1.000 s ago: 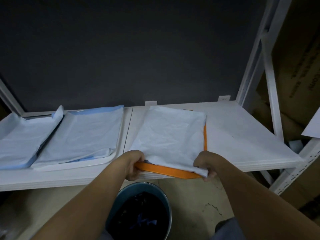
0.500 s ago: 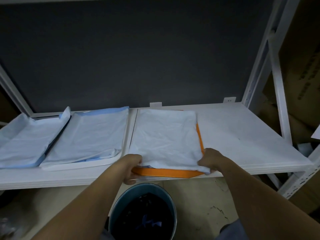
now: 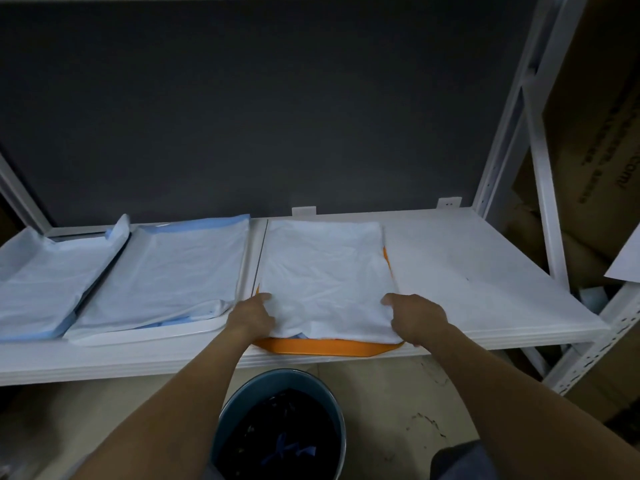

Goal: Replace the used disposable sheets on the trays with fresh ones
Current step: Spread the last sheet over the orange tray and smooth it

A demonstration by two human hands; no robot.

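Observation:
An orange tray point(image 3: 329, 348) lies on the white shelf point(image 3: 485, 289), its near rim at the shelf's front edge. A white disposable sheet point(image 3: 325, 271) covers almost all of it. My left hand point(image 3: 251, 315) holds the sheet's near left corner, thumb on top and fingers hidden beneath the sheet. My right hand point(image 3: 415, 317) grips the near right corner, fingers curled over the sheet and the tray edge. A bit of blue shows under the sheet's near edge.
To the left sits a white tray point(image 3: 156, 336) under a pale blue-backed sheet point(image 3: 166, 271), and further left another covered tray point(image 3: 41, 289). A blue bin point(image 3: 334, 407) with dark contents stands on the floor below my arms. Cardboard boxes point(image 3: 595, 133) sit behind the rack's right upright point(image 3: 540, 168).
The orange tray has slid further onto the shelf and now lies square. Both hands have moved from the tray's near rim up onto the sheet's near corners.

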